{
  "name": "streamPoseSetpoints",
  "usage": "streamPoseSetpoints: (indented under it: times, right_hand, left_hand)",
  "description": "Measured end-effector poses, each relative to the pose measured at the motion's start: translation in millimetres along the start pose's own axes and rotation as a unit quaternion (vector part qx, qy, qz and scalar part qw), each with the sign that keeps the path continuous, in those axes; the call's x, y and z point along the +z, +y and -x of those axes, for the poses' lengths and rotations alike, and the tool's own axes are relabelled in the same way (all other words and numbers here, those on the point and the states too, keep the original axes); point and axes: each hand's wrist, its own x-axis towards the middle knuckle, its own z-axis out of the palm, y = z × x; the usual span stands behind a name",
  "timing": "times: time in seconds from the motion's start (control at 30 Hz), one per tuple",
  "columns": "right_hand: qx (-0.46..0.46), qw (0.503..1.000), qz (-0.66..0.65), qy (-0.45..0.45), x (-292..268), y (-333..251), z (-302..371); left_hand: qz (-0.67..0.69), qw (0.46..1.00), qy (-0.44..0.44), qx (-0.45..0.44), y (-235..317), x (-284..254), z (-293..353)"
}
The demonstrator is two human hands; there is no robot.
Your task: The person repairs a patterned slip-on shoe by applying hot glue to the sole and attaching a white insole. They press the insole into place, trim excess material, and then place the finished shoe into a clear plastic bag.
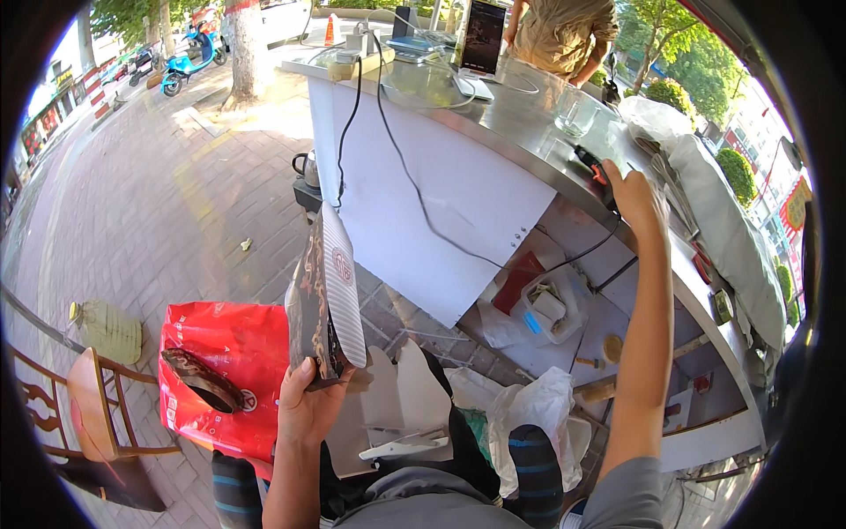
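My left hand (310,406) is closed around the heel end of a slipper (345,286), held upright above my lap. It has a dark patterned side and a pale striped face with a round red mark. A similar dark patterned slipper (204,381) rests on a red plastic bag (251,339) to the left. At the counter's edge, my right hand (633,198) grips a black-and-orange corded hand tool (592,167); its exact kind is unclear. Across my lap lies a beige sheet (401,388), bearing a white-handled tool (404,445).
A steel-topped counter (520,123) with a phone on a stand (482,40) curves ahead; cables hang down its front. Its open shelf holds a clear plastic box (553,304). A crumpled plastic bag (538,406), wooden chair (92,406) and water jug (110,331) stand nearby. Another person (564,40) stands beyond.
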Motion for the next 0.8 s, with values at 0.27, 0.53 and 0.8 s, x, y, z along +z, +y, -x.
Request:
streamPoseSetpoints:
  times: [0.27, 0.53, 0.8]
  right_hand:
    - [-0.379, 0.781, -0.495, -0.04, 16, -121, 249]
    - [-0.268, 0.787, -0.555, 0.018, 37, -151, 282]
    - [-0.235, 0.809, -0.533, 0.078, 42, -145, 276]
  left_hand:
    - [0.022, 0.998, -0.061, -0.013, -8, 19, -13]
    - [0.008, 0.998, -0.029, -0.047, -18, 36, -6]
    - [0.014, 0.998, -0.014, -0.063, -31, 45, -7]
